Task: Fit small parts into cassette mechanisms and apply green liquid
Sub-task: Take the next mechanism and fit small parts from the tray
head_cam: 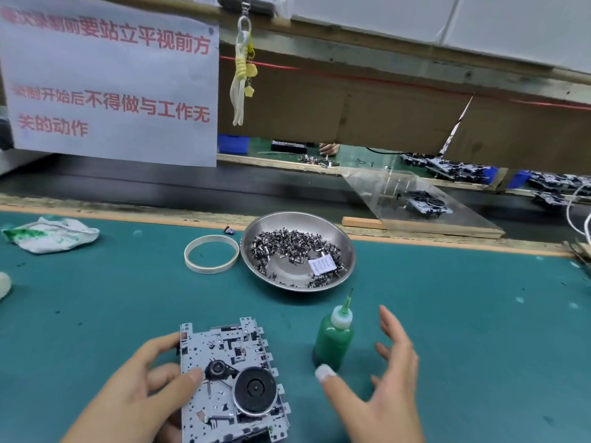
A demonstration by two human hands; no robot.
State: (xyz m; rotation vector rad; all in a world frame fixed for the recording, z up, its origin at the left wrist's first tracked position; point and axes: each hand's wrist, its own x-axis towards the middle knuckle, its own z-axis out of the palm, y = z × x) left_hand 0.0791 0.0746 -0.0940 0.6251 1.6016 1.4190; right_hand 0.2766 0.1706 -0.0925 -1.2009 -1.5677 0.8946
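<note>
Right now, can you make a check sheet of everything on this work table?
Surface: green mat, small stains.
Job's things: cassette mechanism in front; green liquid bottle upright; metal bowl of small parts.
Clutter: tape ring; green-stained rag.
Hands: left hand grips the mechanism; right hand open beside the bottle, not holding it.
Cables: white cord at right edge.
Surroundings: paper sign; conveyor belt behind.

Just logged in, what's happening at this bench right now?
A person's left hand grips a cassette mechanism on the green mat. The right hand is open around the green liquid bottle, thumb touching its base, not gripping yet. A metal dish of small parts sits behind.
</note>
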